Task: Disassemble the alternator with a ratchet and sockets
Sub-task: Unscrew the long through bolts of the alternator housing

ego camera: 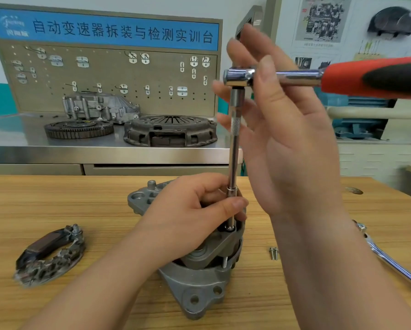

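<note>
The alternator [199, 289] stands on end near the front of the wooden surface [57, 198], held by no clamp I can see. My left grip [195, 210] rests on top of it, thumb and forefinger pinching the foot of the long extension bar [234, 151] just above the fastener its tip sits on. The bar rises close to upright to the ratchet [299, 77], whose red and black handle reaches far out to the right with nothing holding it. My right grip [283, 139] is spread, fingers straight behind the ratchet head and thumb across the neck in front, and I cannot tell how firmly it bears on the tool. The main risk, as I judge it, is leverage: the handle's weight on so tall a bar could lean the tip off the fastener and round its head. If I pull hard on the handle, the whole alternator may twist or tip, since only my left grip steadies it. Two loose screws [273, 253] lie just right of the housing, near a second ratchet [390, 260], and a sliding housing or a careless forearm could scatter them. A removed part [49, 253] lies well clear to the left.
</note>
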`<action>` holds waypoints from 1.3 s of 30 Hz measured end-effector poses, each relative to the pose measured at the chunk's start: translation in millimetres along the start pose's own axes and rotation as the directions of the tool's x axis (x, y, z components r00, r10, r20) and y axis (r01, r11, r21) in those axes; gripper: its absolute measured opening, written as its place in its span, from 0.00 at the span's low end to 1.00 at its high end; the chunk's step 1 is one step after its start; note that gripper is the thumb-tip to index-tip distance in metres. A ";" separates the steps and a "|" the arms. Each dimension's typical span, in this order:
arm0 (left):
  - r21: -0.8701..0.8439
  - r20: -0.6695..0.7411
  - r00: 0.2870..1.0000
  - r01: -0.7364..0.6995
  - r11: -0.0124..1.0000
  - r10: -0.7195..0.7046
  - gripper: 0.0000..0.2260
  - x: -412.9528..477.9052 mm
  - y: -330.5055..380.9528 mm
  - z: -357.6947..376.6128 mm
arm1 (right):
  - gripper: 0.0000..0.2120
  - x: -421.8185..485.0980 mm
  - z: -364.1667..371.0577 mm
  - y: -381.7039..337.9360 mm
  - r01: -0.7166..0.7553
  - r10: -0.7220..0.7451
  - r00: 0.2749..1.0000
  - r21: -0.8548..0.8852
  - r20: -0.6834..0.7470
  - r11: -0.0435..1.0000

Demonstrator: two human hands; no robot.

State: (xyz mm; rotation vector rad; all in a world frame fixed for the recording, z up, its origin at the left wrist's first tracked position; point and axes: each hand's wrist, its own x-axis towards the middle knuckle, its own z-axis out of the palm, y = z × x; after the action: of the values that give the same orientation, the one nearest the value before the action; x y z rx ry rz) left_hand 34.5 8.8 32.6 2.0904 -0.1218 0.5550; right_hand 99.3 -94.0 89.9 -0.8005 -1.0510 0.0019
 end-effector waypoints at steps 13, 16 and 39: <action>0.045 -0.010 0.999 -0.031 0.998 0.032 0.11 -0.2 0.4 -0.9 | 0.10 1.9 -2.4 0.0 -0.042 0.042 0.999 0.005 -0.001 0.999; 0.043 -0.007 0.999 -0.031 0.999 0.031 0.10 -0.5 -0.2 -0.7 | 0.10 0.4 -3.1 0.3 -0.054 0.055 0.998 0.039 -0.024 0.998; 0.112 -0.018 1.000 -0.018 0.994 0.020 0.07 -0.5 1.5 -0.8 | 0.12 0.7 -3.9 0.5 -0.108 0.114 0.992 0.116 -0.049 0.987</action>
State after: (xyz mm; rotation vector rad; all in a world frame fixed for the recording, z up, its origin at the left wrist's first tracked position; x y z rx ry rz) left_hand 33.3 8.6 34.0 2.1936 -0.1016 0.6050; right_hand 102.9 -95.7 89.2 -0.7515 -0.9448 0.1324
